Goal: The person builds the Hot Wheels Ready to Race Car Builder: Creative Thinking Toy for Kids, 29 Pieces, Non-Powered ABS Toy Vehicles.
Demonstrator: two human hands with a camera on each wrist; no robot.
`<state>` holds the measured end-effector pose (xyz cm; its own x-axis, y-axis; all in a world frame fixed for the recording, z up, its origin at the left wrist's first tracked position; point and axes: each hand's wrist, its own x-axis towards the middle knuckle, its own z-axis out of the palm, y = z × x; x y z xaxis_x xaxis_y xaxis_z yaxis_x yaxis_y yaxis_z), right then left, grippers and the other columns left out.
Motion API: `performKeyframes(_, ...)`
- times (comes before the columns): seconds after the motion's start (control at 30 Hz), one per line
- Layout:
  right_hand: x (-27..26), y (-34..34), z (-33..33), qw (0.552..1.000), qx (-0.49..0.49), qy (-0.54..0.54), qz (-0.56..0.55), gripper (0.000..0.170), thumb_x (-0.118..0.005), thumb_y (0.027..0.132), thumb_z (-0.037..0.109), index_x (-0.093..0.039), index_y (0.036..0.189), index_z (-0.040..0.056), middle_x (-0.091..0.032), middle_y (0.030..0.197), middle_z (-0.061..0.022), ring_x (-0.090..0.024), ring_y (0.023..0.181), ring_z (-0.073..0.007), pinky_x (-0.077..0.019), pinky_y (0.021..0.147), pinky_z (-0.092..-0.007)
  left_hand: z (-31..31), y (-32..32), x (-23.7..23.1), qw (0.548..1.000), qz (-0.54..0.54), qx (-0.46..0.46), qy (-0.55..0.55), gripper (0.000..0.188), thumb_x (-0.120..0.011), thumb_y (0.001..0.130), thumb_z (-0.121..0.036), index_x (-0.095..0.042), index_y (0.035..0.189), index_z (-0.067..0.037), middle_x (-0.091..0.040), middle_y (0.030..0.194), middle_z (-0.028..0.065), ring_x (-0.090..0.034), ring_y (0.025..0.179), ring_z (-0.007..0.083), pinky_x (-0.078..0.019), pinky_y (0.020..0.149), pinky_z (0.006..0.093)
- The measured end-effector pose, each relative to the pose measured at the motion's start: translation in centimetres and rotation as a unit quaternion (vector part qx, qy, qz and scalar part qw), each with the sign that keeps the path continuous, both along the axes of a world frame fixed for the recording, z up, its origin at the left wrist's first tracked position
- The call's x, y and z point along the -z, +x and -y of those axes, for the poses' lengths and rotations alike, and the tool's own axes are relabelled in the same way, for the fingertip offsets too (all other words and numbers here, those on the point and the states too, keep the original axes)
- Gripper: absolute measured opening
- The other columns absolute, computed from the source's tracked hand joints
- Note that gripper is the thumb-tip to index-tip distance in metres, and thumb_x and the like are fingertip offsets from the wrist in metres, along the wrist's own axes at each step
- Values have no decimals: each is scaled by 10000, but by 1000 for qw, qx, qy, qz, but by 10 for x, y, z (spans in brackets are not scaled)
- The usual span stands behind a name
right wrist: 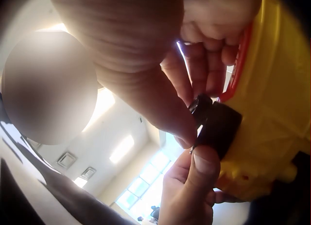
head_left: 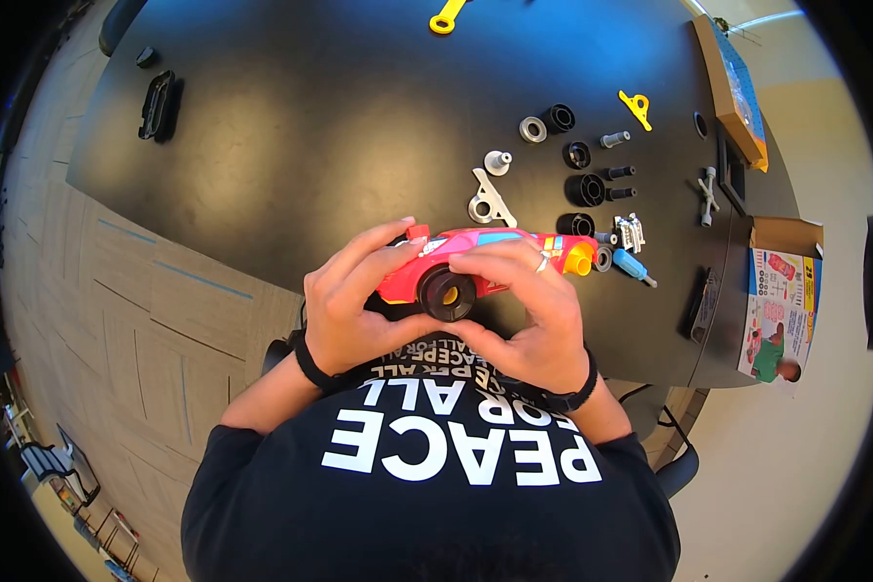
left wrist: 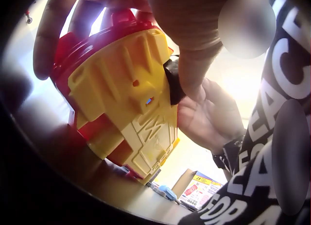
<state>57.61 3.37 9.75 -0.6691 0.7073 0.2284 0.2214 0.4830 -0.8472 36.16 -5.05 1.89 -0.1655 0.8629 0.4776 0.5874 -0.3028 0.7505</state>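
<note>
A red toy car [head_left: 485,244] with a yellow underside [left wrist: 124,84] is held between both hands, in front of the chest. A black wheel [head_left: 434,295] sits at its near side, with yellow showing through the hub. My left hand [head_left: 347,296] grips the car's left end, fingers over the body and thumb at the wheel's lower edge. The right hand [head_left: 533,306] has its fingers over the car's side and its index fingertip at the wheel's upper edge. In the right wrist view both thumbs meet at the black wheel [right wrist: 221,132].
On the dark table [head_left: 291,126] lie black wheels [head_left: 584,190], a silver wrench-like piece [head_left: 495,199], a blue-handled screwdriver [head_left: 634,267], yellow tools [head_left: 636,110] and a grey cross-shaped piece [head_left: 709,196]. A printed box [head_left: 784,301] stands at the right edge, and a black tray-like part [head_left: 155,105] lies far left.
</note>
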Motion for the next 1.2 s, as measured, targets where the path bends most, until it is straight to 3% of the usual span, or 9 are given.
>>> performKeyframes(0.2,4,6,-10,997,-60,6,-45,492,-939,793,-7,-784,1255,58,-751,1227,-117,-740,1108,-301,-598,951,-406,-1,4,-2,1000,7,-6,10,754,-1082,650,-419,-801,1253,-65,-794,1340,167,-836,1082,307,-686,887,386)
performKeyframes(0.33,6,8,-7,998,-42,3,-39,467,-977,771,20,-789,1199,8,-766,1239,-138,-777,1103,-265,-634,941,-356,0,5,-2,1000,3,-15,14,744,-1084,651,-423,-798,1235,-62,-797,1334,163,-839,1069,306,-688,879,385)
performKeyframes(0.4,2,7,-5,999,-38,-23,-29,484,-936,807,0,-779,1262,55,-741,1214,-114,-735,1101,-304,-596,950,-404,0,5,-1,1000,2,-17,12,739,-1084,653,-420,-798,1233,-62,-798,1332,162,-839,1068,305,-688,876,385)
performKeyframes(0.83,-1,3,-6,997,-45,-10,62,584,-991,746,74,-784,1292,62,-689,1206,-86,-665,1146,-298,-535,974,-407,2,3,-1,1000,9,-10,-8,731,-1042,571,-235,-807,1244,-71,-799,1343,154,-829,1089,314,-684,870,379)
performKeyframes(1.2,5,2,-7,998,-41,-12,37,565,-1021,717,124,-810,1237,63,-683,1130,-62,-670,1044,-264,-515,930,-395,1,2,0,1000,9,-3,-2,737,-1062,599,-280,-803,1256,-68,-795,1348,165,-829,1102,323,-683,886,390)
